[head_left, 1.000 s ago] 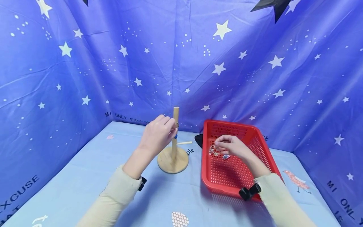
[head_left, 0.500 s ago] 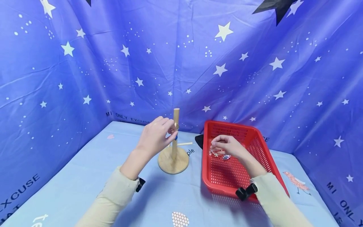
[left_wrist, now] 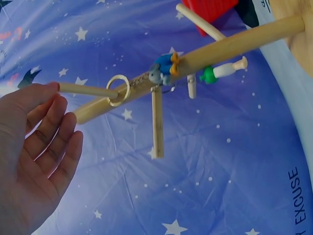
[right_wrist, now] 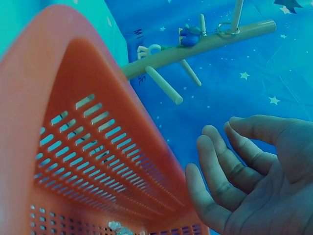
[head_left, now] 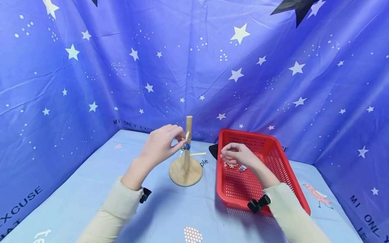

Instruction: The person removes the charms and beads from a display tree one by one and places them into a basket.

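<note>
A wooden stand with a round base point(head_left: 185, 172) and an upright post point(head_left: 187, 162) carries short pegs. In the left wrist view, a metal key ring point(left_wrist: 128, 88) loops round one peg, with a blue and grey figure keychain point(left_wrist: 164, 69) hanging from it. Farther down the post hangs a green and white figure keychain point(left_wrist: 224, 71). My left hand point(head_left: 162, 142) is beside that upper peg, its thumb side at the peg's tip, fingers loosely bent and gripping no keychain. Over the basket's left side hovers my right hand point(head_left: 238, 155), fingers relaxed, holding nothing.
The red plastic basket point(head_left: 232, 203) stands to the right of the stand. Several small trinkets point(head_left: 242, 168) lie inside it, partly under my right hand. Blue star-printed cloth point(head_left: 152, 67) rises behind the light blue table cover point(head_left: 91, 175).
My left hand has drawn back leftward from the post and loosened, leaving the blue keychain in view on its peg. The right hand has drifted left over the basket.
</note>
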### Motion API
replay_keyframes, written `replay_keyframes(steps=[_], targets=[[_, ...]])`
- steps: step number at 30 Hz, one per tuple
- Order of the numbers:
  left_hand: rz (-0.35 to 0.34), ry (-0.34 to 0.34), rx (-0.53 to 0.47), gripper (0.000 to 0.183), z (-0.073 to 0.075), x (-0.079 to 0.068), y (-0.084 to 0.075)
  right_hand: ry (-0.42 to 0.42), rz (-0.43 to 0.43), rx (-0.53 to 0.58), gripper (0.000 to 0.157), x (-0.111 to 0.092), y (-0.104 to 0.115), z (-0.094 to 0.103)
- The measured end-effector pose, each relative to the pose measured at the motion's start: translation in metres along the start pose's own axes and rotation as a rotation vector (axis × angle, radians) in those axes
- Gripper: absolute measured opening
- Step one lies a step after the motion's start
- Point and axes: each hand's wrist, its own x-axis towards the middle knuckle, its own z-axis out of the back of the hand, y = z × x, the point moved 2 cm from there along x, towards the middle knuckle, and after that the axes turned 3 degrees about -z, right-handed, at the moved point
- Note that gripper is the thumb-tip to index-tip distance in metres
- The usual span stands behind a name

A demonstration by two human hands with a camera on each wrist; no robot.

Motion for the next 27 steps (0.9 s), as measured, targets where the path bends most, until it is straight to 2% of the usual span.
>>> replay_keyframes(steps=[4, 14, 22, 27], targets=[[0.033, 0.015, 0.011, 0.009, 0.004, 0.000, 0.005, 0.006, 0.011, -0.002, 0.026, 0.003, 0.002, -0.004], [0.060, -0.020, 0.036, 0.010, 0.009, 0.001, 0.021, -0.004, 0.035, -0.025, 0.028, 0.013, 0.006, -0.012], [0.150, 0.007, 0.004, 0.010, 0.008, -0.002, 0.036, -0.014, 0.045, -0.034, 0.023, 0.019, 0.010, -0.021], [0.208, -0.013, -0.013, 0.012, 0.003, -0.006, 0.047, -0.007, 0.065, -0.019, 0.023, 0.024, 0.012, -0.027]])
